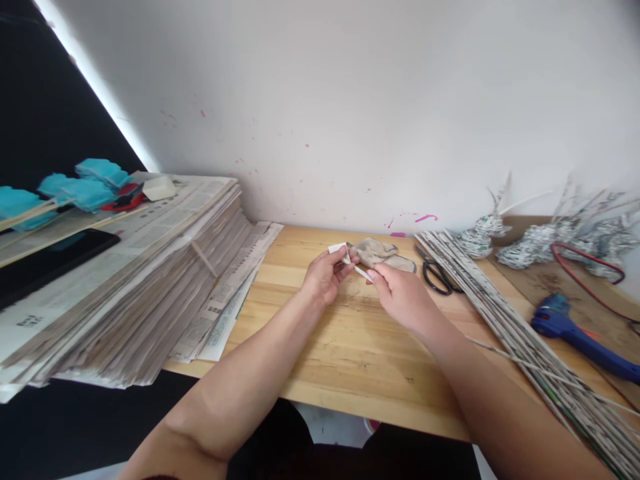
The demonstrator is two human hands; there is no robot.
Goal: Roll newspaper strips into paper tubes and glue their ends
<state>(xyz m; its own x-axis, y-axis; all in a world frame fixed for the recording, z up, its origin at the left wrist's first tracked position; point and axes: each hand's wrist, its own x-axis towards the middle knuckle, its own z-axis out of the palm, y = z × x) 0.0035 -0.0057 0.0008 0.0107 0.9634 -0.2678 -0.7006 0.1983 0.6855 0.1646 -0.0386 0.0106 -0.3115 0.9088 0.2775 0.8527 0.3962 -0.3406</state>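
My left hand (327,275) pinches a strip of white paper (337,248) above the wooden table. A thin rolled end of white paper (363,273) runs from it to my right hand (395,287), whose fingers are closed around that end. Whether it is all one piece of paper I cannot tell. Just behind the hands lies a crumpled, dirty grey cloth or glove (377,251). Black-handled scissors (436,277) rest to the right of my right hand, partly beside a bundle of newspaper tubes (490,307).
A tall newspaper stack (195,253) on the left carries a phone (65,255), blue lumps (100,175) and a white block (160,188). Woven paper shapes (530,245) and a blue glue gun (575,330) with a red cord lie on cardboard at right. A wall (325,100) stands behind.
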